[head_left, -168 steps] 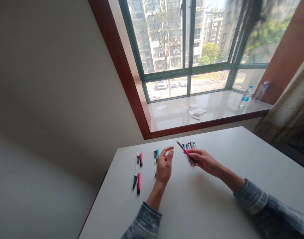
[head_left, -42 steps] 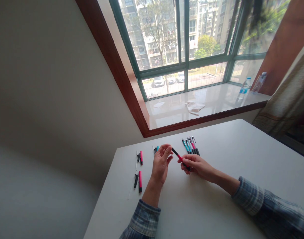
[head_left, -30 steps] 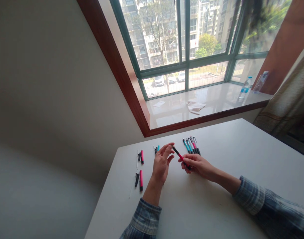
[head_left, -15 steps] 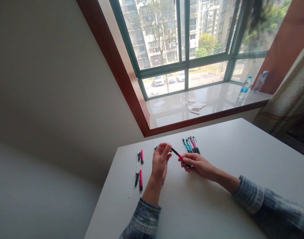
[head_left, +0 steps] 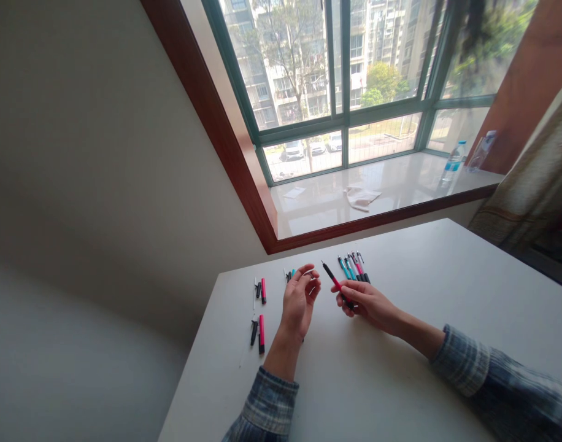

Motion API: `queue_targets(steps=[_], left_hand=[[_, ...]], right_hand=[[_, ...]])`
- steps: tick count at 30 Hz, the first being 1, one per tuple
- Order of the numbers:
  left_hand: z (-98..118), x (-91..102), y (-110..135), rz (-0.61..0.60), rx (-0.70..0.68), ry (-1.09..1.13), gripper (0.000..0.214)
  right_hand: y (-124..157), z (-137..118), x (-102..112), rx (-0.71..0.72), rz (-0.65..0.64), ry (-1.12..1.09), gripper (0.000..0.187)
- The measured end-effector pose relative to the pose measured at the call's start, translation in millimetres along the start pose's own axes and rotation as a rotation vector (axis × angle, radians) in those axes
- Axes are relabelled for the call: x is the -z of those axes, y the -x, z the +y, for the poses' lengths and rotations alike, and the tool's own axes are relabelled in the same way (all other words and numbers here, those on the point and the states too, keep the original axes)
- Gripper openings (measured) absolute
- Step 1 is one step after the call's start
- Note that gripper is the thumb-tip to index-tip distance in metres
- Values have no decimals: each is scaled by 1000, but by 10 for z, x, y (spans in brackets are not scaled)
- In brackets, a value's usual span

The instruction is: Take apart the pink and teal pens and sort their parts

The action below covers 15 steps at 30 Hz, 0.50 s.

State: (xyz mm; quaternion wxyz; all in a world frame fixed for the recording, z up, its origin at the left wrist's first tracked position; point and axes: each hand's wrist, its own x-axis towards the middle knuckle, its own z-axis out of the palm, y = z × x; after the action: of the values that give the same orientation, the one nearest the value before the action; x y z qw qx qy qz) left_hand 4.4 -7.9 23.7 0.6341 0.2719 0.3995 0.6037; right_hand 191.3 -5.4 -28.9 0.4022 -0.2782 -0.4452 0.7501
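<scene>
My right hand [head_left: 364,302] holds a pink and black pen [head_left: 332,277] between thumb and fingers, tilted with its pointed end up and to the left. A short distance left of that point is my left hand [head_left: 300,298], its fingers loosely bent and apart, not touching the pen. Just behind my left hand lie turquoise and black pen parts [head_left: 290,274], partly hidden by its fingers. Beyond my right hand, several turquoise and pink pens [head_left: 353,267] lie side by side on the white table [head_left: 382,380].
Left of my left hand lie two groups of pen parts: a pink barrel [head_left: 263,291] with a black piece and thin refill, and another pink barrel [head_left: 261,333] with similar pieces. On the windowsill are a crumpled cloth [head_left: 361,197] and a water bottle [head_left: 454,161].
My left hand has let go of the pen's end and drawn slightly away. The pen in my right hand has tipped more upright, its pointed end now showing.
</scene>
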Motion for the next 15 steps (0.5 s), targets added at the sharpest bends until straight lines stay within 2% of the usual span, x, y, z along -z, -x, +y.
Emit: queue_targets(steps=[5, 10, 15], left_hand=[[-77, 32, -18, -88, 146, 15, 16], [-46, 9, -2, -109, 207, 136, 23], [3, -59, 61, -222, 164, 24, 40]], right_hand=[[14, -10, -15, -6, -35, -56, 39], [17, 15, -16, -19, -60, -75, 37], [5, 47, 5, -80, -56, -207, 31]])
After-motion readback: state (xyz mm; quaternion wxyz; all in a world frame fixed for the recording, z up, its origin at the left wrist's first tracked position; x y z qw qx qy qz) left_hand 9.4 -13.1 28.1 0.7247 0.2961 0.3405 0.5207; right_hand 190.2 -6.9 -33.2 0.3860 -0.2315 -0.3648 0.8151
